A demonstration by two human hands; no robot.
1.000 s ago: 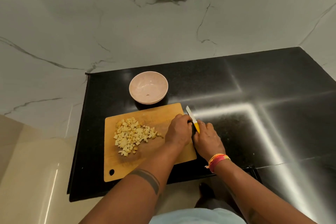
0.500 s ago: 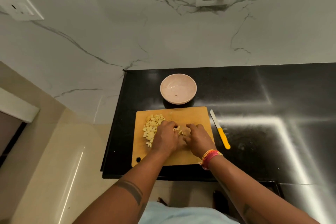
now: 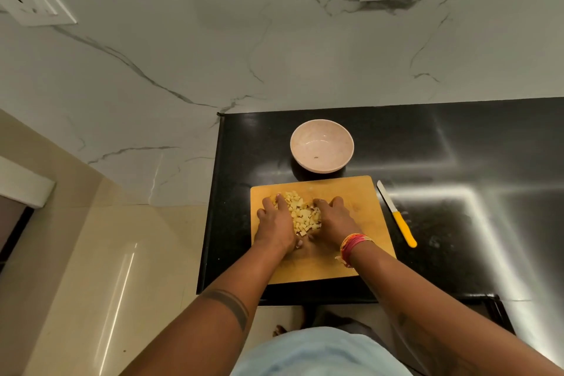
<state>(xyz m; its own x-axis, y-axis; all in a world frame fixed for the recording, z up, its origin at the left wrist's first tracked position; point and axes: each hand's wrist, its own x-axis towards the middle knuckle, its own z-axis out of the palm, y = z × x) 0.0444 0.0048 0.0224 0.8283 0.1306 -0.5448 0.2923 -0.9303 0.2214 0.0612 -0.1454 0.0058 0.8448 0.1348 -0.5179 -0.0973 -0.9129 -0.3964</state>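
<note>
Since a second ago the knife (image 3: 396, 214) has left the right hand (image 3: 334, 220) and both hands have closed in on the diced pieces (image 3: 300, 214).

Head view: the left hand (image 3: 276, 224) and right hand flank the heap on the cutting board (image 3: 351, 192), which lies near the left front corner of the counter (image 3: 457, 146). Their fingers (image 3: 282, 203) reach forward, lightly bent, pressing the heap from either side without closing round it. The bowl (image 3: 335, 143) stands just behind the board, toward the back edge. The knife lies on the counter just right of the board, blade toward the back, yellow handle toward the front.
</note>
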